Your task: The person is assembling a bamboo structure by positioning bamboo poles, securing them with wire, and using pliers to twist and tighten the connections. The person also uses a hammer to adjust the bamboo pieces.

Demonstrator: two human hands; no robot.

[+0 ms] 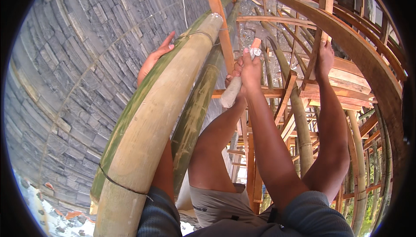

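My left hand (157, 59) reaches under and round thick bamboo poles, its fingers stretched out along their wall side. A pale bamboo pole (151, 120) and a green bamboo pole (113, 148) lie side by side, bound with thin dark wire (123, 184) low down and again near the top. Behind them runs a darker green bamboo pole (195, 115). To the right, my right hand (249, 70) is closed round the handle of a hammer (232, 93). Its handle has a wrapped grip, and its metal head (260, 31) points away, blurred against the ground.
A grey stacked-stone wall (78, 72) fills the left. An upright wooden batten (221, 24) stands beside the pole tops. My bare foot (324, 61) rests against a timber (320, 29) on the right. Bamboo and timber scaffolding (299, 111) drops away below, with a long curved plank (368, 42) at right.
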